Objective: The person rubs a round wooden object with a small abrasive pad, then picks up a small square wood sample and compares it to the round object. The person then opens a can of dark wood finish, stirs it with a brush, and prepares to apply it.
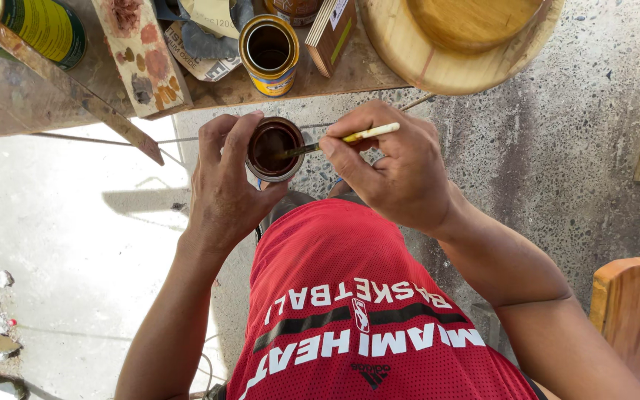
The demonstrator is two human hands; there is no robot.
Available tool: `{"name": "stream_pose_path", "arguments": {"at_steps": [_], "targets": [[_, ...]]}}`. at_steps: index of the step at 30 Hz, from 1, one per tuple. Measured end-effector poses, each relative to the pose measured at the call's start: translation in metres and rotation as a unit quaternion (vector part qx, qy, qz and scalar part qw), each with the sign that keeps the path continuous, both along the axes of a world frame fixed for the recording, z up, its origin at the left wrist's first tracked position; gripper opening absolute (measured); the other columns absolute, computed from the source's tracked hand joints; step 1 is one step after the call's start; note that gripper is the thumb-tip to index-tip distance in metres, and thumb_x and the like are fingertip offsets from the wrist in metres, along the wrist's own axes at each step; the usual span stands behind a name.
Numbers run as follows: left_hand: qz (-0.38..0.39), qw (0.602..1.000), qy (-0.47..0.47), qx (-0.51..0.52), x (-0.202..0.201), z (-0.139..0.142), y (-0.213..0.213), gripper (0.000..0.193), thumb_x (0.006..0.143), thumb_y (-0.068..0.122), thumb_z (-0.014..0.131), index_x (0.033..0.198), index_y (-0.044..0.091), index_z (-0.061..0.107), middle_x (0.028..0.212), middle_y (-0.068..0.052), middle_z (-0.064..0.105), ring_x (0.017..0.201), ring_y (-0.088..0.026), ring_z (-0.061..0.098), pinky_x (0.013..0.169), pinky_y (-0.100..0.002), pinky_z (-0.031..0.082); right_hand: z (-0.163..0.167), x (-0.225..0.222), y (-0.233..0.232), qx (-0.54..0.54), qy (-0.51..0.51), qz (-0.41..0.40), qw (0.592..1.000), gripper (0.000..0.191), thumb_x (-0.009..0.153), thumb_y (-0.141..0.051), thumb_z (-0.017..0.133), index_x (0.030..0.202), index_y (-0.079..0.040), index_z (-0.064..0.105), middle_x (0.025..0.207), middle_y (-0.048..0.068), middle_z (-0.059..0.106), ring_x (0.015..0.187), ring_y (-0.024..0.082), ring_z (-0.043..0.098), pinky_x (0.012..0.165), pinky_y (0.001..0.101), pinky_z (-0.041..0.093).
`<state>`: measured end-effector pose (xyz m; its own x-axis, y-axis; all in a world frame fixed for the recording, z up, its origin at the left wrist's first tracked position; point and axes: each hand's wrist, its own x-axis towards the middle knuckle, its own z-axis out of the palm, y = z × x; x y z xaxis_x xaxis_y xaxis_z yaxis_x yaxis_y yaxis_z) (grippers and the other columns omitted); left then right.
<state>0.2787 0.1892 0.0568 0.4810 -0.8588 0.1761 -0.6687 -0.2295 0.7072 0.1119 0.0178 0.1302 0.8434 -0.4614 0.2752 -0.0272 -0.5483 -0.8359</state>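
My left hand (224,185) grips a small round tin (273,148) of dark brown stain, held in front of my chest. My right hand (394,167) pinches a thin brush (364,135) with a pale yellow handle. The brush's dark tip dips into the tin from the right. Both hands are close together above my red jersey.
A wooden bench (231,89) lies ahead with an open yellow can (270,48), a green and yellow can (42,26), a stained test board (142,55) and rags. A round wooden piece (461,44) sits at the upper right. Another wooden piece (635,318) stands at the lower right on the concrete floor.
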Motion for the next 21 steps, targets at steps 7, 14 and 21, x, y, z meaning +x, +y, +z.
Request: {"name": "stream_pose_path", "arguments": {"at_steps": [7,14,21], "targets": [[0.002,1.0,0.005,-0.003,0.01,0.003,-0.006,0.092,0.068,0.017,0.096,0.146,0.012,0.048,0.133,-0.015,0.049,0.121,-0.035,0.062,0.095,-0.048,0.059,-0.027,0.006,-0.023,0.258,-0.04,-0.006,0.965,0.01,0.109,-0.008,0.067,0.111,0.0,0.06,0.095,0.012,0.073,0.082,0.015,0.074,0.072,0.0291,0.066],[0.024,0.999,0.041,0.002,0.023,0.005,-0.01,0.095,0.07,0.022,0.098,0.147,0.011,0.045,0.134,-0.018,0.048,0.124,-0.033,0.061,0.104,-0.046,0.058,-0.04,-0.001,-0.052,0.389,-0.079,-0.1,0.912,0.01,0.106,-0.005,0.066,0.11,0.001,0.06,0.093,0.014,0.071,0.08,0.022,0.076,0.068,0.0321,0.065],[0.044,0.997,0.049,0.036,0.034,0.009,-0.015,0.095,0.07,0.025,0.098,0.147,0.011,0.044,0.134,-0.018,0.046,0.126,-0.034,0.059,0.106,-0.047,0.056,-0.049,0.0,-0.062,0.416,-0.1,-0.121,0.896,0.01,0.106,-0.004,0.065,0.111,0.001,0.06,0.092,0.015,0.072,0.079,0.023,0.076,0.069,0.0333,0.066]]}}
